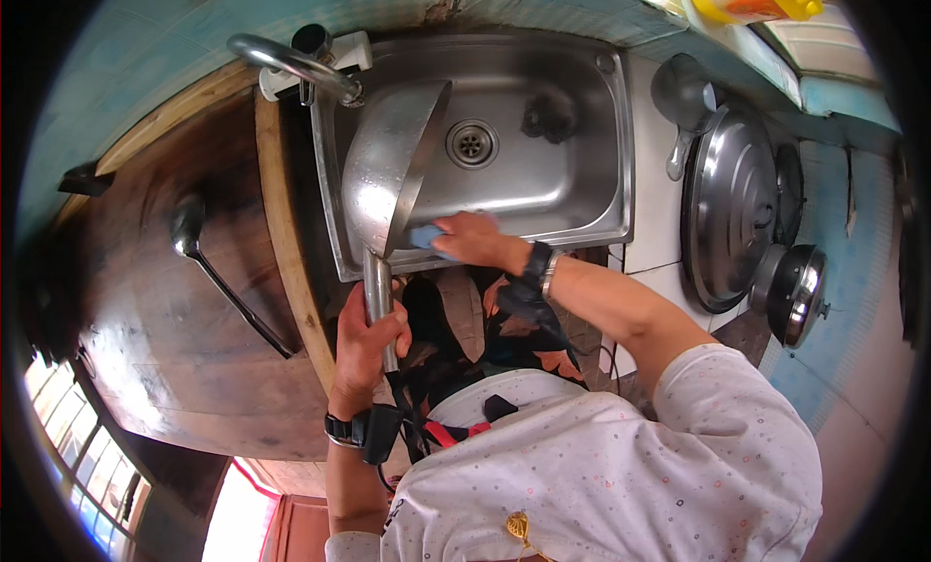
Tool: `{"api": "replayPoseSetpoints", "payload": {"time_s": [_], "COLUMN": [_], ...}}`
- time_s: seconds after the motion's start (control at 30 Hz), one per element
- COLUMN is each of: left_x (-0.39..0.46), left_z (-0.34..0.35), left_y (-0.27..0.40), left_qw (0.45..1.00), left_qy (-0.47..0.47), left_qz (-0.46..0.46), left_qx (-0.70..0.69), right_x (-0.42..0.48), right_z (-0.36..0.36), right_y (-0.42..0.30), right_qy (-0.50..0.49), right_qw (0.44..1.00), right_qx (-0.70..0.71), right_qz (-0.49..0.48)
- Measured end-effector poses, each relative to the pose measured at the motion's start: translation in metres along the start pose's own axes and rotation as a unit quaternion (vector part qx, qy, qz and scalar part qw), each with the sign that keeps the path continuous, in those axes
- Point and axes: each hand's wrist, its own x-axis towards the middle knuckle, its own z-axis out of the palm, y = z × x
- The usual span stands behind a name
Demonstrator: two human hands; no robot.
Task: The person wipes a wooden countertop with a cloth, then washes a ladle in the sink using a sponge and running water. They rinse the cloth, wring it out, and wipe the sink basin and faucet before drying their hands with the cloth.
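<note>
My left hand [364, 347] grips the handle of a metal wok [385, 169]. The wok is tilted on its side over the left part of a stainless steel sink [582, 198], its hollow turned to the right. Drops of water show on its outer surface. In my right hand [476, 242] is a blue cloth [428, 236], close to the wok's rim near the sink's front edge. Whether the cloth touches the wok, I cannot tell. A dark scouring pad [549, 117] lies in the basin, right of the drain [471, 144].
A curved metal faucet [291, 56] reaches over the sink's back left corner. On the brown wooden surface [160, 329] at left lies a long-handled ladle [189, 231]. Along the right counter are another ladle [680, 96], a large metal lid [734, 205] and a lidded pot [796, 296].
</note>
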Motion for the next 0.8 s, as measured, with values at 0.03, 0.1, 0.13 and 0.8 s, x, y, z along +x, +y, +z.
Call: {"api": "replayPoseSetpoints", "payload": {"time_s": [0.03,0.1,0.13,0.8], "left_x": [-0.004,-0.008,-0.009,-0.019], "left_z": [-0.003,-0.009,-0.01,-0.019], "left_y": [0.002,0.001,0.003,0.022], "left_qw": [1.0,1.0,1.0,0.992], "left_qy": [0.004,0.003,0.001,-0.04], "left_qz": [-0.005,0.002,0.005,-0.031], "left_qx": [0.007,0.022,0.031,0.117], "right_x": [0.005,0.01,0.005,-0.082], "right_z": [0.01,0.021,0.031,-0.126], "right_y": [-0.021,-0.053,-0.051,0.138], "right_qy": [0.004,0.013,0.059,0.229], "right_qw": [0.999,0.994,0.986,0.971], "right_qx": [-0.004,-0.013,-0.001,-0.022], "right_qz": [-0.037,-0.112,-0.157,0.073]}}
